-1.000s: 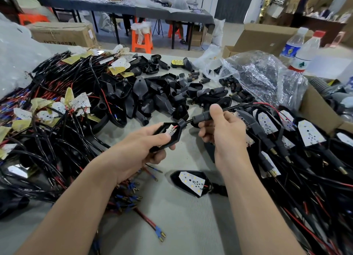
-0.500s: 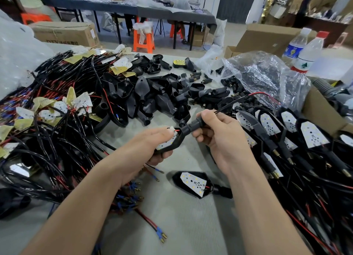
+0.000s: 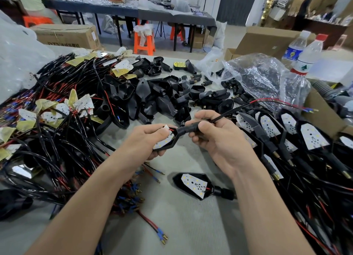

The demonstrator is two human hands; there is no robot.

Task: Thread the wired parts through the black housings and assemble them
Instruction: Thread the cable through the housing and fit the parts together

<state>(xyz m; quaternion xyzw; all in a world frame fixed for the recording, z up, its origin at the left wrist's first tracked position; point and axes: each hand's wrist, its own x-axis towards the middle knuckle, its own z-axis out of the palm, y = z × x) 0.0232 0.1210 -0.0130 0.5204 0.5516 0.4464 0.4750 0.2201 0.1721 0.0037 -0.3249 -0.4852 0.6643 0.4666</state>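
My left hand (image 3: 150,138) grips a black housing (image 3: 174,140) with a white LED board (image 3: 164,142) lying in its shell. My right hand (image 3: 215,138) grips the housing's round stem (image 3: 188,129), and the black and red wire (image 3: 254,103) runs out past its fingers toward the right. A finished housing with board (image 3: 193,185) lies on the table (image 3: 191,226) below my hands. Empty black housings (image 3: 162,100) are heaped behind my hands. Wired boards (image 3: 57,109) lie in a tangle on the left.
Several assembled units (image 3: 298,138) are stacked on the right beside a cardboard box (image 3: 321,115). A clear plastic bag (image 3: 267,79) and two water bottles (image 3: 303,54) stand at the back right. Loose wire ends (image 3: 160,235) lie near the front.
The white board has slid further into the housing as the wire was drawn through the stem. My hands have come closer together and lower.
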